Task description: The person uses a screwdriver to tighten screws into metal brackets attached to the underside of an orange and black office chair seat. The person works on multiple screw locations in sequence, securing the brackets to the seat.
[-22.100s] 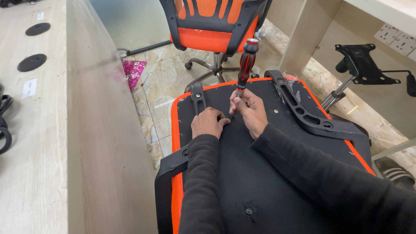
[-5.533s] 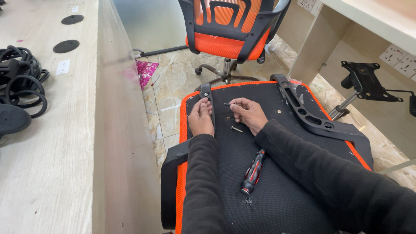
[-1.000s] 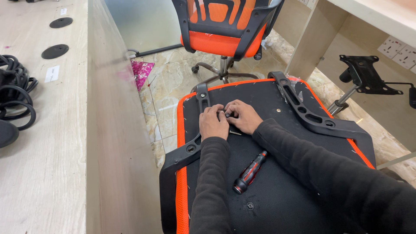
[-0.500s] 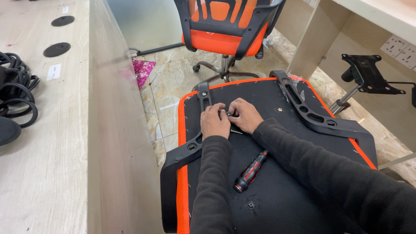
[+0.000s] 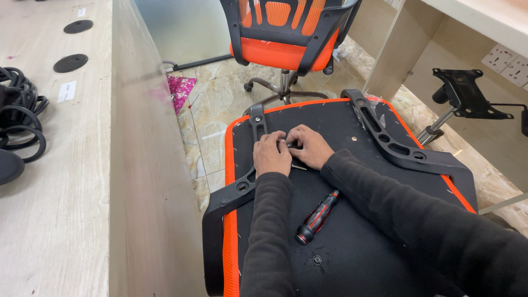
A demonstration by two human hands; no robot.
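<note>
An upturned orange and black chair seat [image 5: 357,253] lies in front of me. My left hand [image 5: 271,154] and my right hand [image 5: 308,146] meet on its black underside, fingers pinched together around a small dark part that I can barely see. The left hand rests against the black armrest bracket [image 5: 256,122] on the seat's left edge. A second black armrest bracket [image 5: 396,148] lies along the right edge. A red and black screwdriver [image 5: 318,216] lies loose on the seat, just below my wrists, between my forearms.
A light wooden desk [image 5: 66,181] with round cable holes and coiled black cables [image 5: 19,129] runs along the left. An assembled orange mesh office chair [image 5: 289,33] stands on the marble floor ahead. A black chair mechanism on a gas lift [image 5: 459,102] stands at right.
The screwdriver, held upright earlier, now lies on the seat. Over the last second both hands stayed pressed together by the left bracket, with hardly any movement.
</note>
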